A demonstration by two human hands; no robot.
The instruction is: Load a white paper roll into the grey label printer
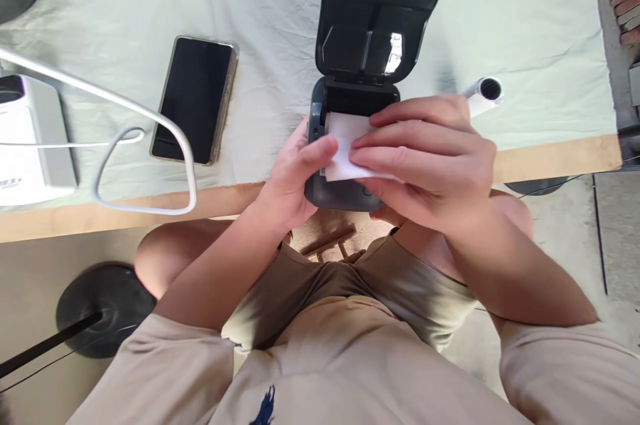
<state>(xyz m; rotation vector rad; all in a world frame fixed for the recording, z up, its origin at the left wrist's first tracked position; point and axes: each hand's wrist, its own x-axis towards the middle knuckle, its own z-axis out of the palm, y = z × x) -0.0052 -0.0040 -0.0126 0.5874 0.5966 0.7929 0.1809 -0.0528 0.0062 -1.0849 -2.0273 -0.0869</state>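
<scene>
Holding white paper (345, 145) over the little printer (350, 192), the right hand (430, 158) presses flat fingers on top. The left hand (293, 178) pinches its edge. The lid (375, 18) behind is already open; paper isn't tucked in yet.

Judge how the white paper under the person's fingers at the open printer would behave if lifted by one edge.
The white paper looks thin, so it would probably flop and curl. It seems very light; the right hand and left hand flatten it with fingertips only. Likely creases or tears easily against the dark printer.
</scene>
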